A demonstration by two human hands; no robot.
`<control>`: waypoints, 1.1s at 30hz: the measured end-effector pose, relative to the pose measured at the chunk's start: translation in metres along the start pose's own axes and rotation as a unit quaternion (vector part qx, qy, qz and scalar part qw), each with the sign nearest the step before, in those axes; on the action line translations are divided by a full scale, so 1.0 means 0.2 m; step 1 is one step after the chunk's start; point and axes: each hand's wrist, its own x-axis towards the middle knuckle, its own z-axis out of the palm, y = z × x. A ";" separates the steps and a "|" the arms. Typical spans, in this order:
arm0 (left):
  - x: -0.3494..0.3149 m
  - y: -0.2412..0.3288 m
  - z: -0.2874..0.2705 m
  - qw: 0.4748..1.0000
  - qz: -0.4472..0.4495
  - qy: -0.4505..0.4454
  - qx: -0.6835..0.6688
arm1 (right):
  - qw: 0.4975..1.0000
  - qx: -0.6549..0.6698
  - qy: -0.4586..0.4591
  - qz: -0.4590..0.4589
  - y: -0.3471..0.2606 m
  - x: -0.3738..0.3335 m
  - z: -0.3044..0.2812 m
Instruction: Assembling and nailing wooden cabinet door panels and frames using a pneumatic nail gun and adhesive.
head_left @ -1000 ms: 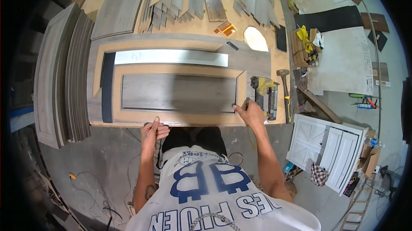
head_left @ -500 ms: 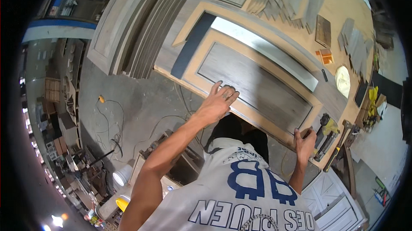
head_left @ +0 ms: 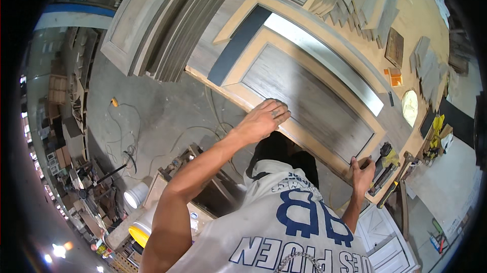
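A cabinet door panel (head_left: 314,105) with a grey wood-grain middle and a pale bare frame lies tilted across the bench in front of me. My left hand (head_left: 266,116) is on its near long rail, with the fingers pressed together and bent down at the inner edge of the frame. Whatever those fingertips pinch is hidden. My right hand (head_left: 362,172) rests at the near right corner of the door, thumb and fingers apart, touching the frame. Close beside it lies a yellow-and-black power tool (head_left: 388,160).
A hammer (head_left: 395,187) lies at the bench's right end. Stacked grey door panels (head_left: 177,24) stand at the left. Grey wood strips (head_left: 355,4), a brown block (head_left: 394,47) and an orange box (head_left: 393,77) are on the far side. Cords (head_left: 122,126) trail over the floor.
My left hand has shifted slightly right along the rail; its raised thumb and fingers have drawn together. The right hand stays at the corner. The view has turned slightly.
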 end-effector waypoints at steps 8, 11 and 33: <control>0.00 -0.01 -0.01 1.000 0.002 -0.001 -0.015 | 1.000 -0.011 -0.005 0.003 0.01 0.00 0.01; 0.00 -0.01 -0.01 1.000 0.003 -0.001 -0.015 | 1.000 -0.012 -0.002 0.009 0.01 0.00 0.01; 0.04 0.01 -0.05 0.998 0.002 -0.065 0.009 | 0.996 0.023 0.075 0.029 -0.08 -0.02 0.07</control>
